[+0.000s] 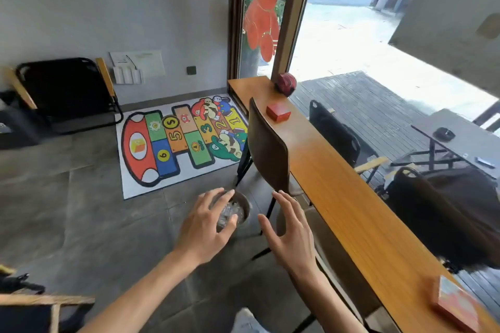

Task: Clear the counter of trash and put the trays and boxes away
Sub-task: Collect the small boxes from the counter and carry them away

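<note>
A small dark trash bin [244, 204] stands on the floor beside the chair, with crumpled clear plastic [228, 215] in its mouth. My left hand [208, 224] hovers right over the bin, fingers spread above the plastic; whether it still touches the plastic I cannot tell. My right hand [290, 232] is open just right of the bin, holding nothing. On the long wooden counter [338, 186] lie a red box [278, 113], a red round object [285, 83] at the far end, and a colourful flat box [454, 303] at the near right.
A dark chair [267, 149] stands against the counter, close to the bin. A colourful hopscotch mat [176, 143] lies on the grey floor. A black folding chair [65, 92] leans at the wall. Beyond the counter sits a person with dark hair [446, 213].
</note>
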